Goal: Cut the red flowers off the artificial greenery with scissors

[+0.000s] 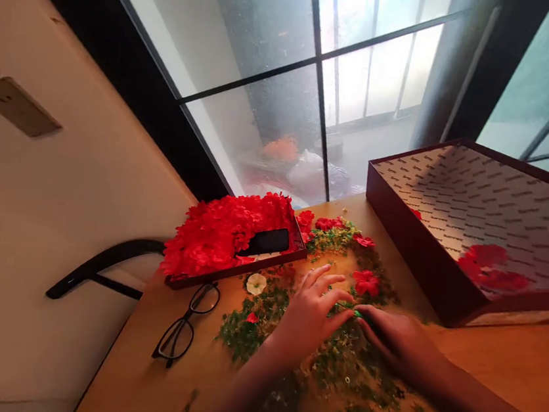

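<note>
Above the scattered green pieces, my left hand [309,312] has its thumb and index finger close together at a small green flower part [357,313], with the other fingers spread. From the other side, my right hand [400,343] pinches the same green part between thumb and index finger. Its fine detail is too small to make out. Just beyond my fingertips lies a red artificial flower [366,282]. Loose green pieces [261,323] cover the table under and around both hands. A cream flower [256,284] lies to the left of my left hand.
A shallow box [237,271] heaped with red petals [222,226] stands at the back left, with a black phone [270,242] in it. Eyeglasses [184,328] lie in front. At the right stands a large maroon box [413,248] holding a few red flowers [493,265].
</note>
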Motion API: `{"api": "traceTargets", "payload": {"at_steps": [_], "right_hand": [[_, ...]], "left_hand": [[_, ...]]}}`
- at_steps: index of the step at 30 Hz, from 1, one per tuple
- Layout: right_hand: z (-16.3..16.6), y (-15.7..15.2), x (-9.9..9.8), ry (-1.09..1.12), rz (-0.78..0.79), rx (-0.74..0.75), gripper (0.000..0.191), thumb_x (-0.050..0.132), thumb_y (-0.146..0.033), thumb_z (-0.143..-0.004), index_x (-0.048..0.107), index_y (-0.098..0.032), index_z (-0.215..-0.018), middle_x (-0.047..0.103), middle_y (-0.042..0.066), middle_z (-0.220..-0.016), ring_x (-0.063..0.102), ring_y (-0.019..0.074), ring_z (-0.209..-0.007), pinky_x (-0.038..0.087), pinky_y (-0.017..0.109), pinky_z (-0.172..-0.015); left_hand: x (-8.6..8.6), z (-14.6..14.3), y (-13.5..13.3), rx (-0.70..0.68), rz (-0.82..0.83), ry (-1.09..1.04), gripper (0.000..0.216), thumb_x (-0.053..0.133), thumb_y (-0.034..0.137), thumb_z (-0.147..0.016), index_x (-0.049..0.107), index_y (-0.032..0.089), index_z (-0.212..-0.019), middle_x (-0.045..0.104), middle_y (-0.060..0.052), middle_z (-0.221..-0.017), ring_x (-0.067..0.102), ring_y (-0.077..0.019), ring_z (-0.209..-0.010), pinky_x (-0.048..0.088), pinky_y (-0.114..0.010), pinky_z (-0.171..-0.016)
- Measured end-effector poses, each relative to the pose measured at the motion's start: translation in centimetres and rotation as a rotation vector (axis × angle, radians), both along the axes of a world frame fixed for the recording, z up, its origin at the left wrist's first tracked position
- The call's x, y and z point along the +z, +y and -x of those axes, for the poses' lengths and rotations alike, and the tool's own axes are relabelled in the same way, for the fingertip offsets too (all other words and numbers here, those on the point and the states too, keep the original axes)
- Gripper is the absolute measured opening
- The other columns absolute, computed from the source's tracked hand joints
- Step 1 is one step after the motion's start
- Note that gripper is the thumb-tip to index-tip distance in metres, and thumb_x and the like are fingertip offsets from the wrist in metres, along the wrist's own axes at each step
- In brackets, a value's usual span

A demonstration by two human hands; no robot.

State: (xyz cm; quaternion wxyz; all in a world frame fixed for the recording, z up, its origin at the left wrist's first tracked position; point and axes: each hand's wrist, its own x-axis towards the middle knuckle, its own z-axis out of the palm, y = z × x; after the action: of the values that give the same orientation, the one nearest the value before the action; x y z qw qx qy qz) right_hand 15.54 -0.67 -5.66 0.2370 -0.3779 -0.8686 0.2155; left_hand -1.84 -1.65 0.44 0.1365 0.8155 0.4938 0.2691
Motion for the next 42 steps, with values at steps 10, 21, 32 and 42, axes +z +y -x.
{"api": "traceTargets", "payload": {"at_steps": [10, 21, 32, 42], "right_hand": [[-0.3, 0.2, -0.4, 0.042, 0.094, -0.050, 0.027, 0.030, -0.034, -0.084, 0.050, -0.021, -0.096, 0.064, 0.004, -0.081, 0.061, 0.0157, -0.070, 0.047, 0.024, -0.059], [-0.3, 0.3, 0.1, 0.084, 0.092, -0.077, 0.032, 0.029, -0.040, -0.082, 0.053, -0.022, -0.093, 0.065, 0.005, -0.083, 0.062, 0.0172, -0.070, 0.050, 0.024, -0.057], [-0.4, 0.4, -0.2, 0.025, 0.157, -0.061, 0.037, 0.029, -0.042, -0.082, 0.053, -0.018, -0.097, 0.064, 0.006, -0.088, 0.061, 0.0168, -0.074, 0.050, 0.023, -0.062], [-0.3, 0.3, -0.4, 0.051, 0.099, -0.055, 0.034, 0.031, -0.041, -0.082, 0.055, -0.019, -0.093, 0.065, 0.004, -0.086, 0.061, 0.0152, -0.074, 0.049, 0.020, -0.063]], "left_hand": [[2.3, 18.9, 3.8, 0.938, 0.010, 0.291, 0.025, 0.046, 0.025, -0.074, 0.055, 0.016, -0.095, 0.060, -0.012, -0.094, 0.053, -0.0230, -0.092, 0.037, -0.033, -0.081], [0.0, 20.6, 4.8, 0.914, 0.083, 0.316, 0.011, 0.049, 0.015, -0.068, 0.058, 0.016, -0.074, 0.063, -0.007, -0.082, 0.056, -0.0173, -0.081, 0.039, -0.026, -0.073], [2.8, 22.0, 3.5, 0.865, 0.238, 0.292, 0.014, 0.046, 0.022, -0.068, 0.054, 0.017, -0.077, 0.063, -0.003, -0.078, 0.057, -0.0149, -0.073, 0.040, -0.022, -0.063], [2.5, 21.4, 4.2, 0.817, 0.256, 0.262, 0.008, 0.054, 0.009, -0.057, 0.054, 0.017, -0.057, 0.062, -0.003, -0.067, 0.056, -0.0176, -0.073, 0.038, -0.026, -0.069]]}}
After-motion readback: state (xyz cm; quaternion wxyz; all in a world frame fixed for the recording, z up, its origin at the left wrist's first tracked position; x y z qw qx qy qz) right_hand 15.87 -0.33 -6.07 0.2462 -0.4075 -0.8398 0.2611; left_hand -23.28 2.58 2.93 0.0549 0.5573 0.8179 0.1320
